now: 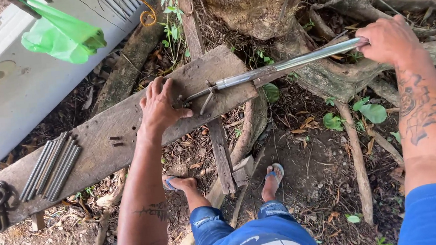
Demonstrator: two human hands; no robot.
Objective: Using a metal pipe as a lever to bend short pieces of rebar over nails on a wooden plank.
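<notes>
A long shiny metal pipe (297,61) lies slanted over the old wooden surface (122,126), with its thin end on the wood and its far end up by the tree roots (341,78). The right hand (388,39) has its grip closed tight around the far end of the pipe. The left hand (160,106) lies flat on the wood with fingers spread, just beside the thin end. A bunch of grey rods (52,168) lies farther left on the wood. A green bag (60,36) hangs above.
</notes>
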